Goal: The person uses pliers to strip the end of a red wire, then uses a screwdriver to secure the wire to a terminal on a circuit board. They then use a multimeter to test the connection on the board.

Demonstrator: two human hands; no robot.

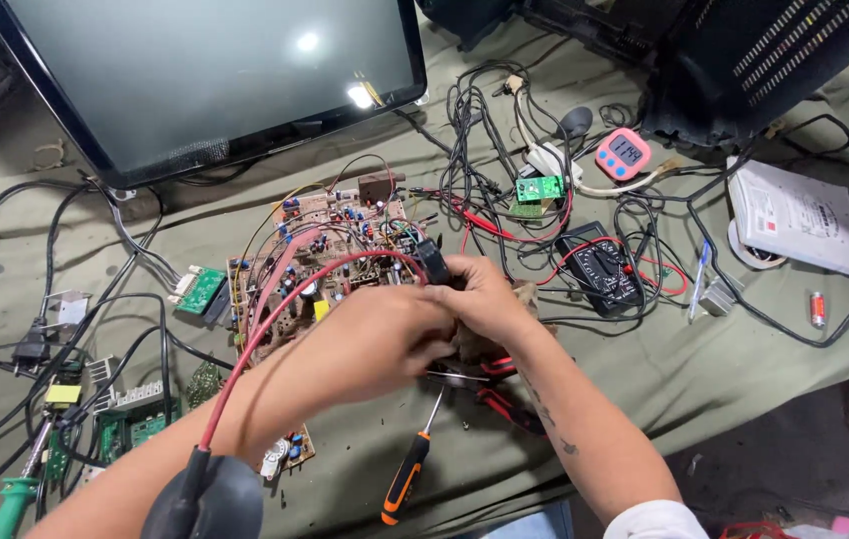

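Both hands meet over the right edge of the brown circuit board (330, 265) on the cloth-covered table (704, 369). Right hand (484, 297) has its fingers (456, 269) closed on a small black component (432, 262) at the board's edge. Left hand (395, 334) sits just left of and below it, touching it, fingers curled inward; what they grip is hidden behind the hands, cannot tell.

A thick red cable (275, 319) arcs from the black component over the board, passes the left forearm and ends in a black suction cup (207, 496) at the bottom of the view.

Just below the fingers: a screwdriver with an orange and black handle (407, 481) lying on the table, shaft pointing up toward the hands, and red-handled pliers (499, 399) partly under the right wrist.

Right of the fingers: black multimeter (599, 269) with red and black leads. Further up-right: small green board (540, 188) and pink digital timer (623, 152). Above-left of the fingers: a dark flat screen (205, 75). Far left: more green boards (130, 427) and a tangle of black wires.
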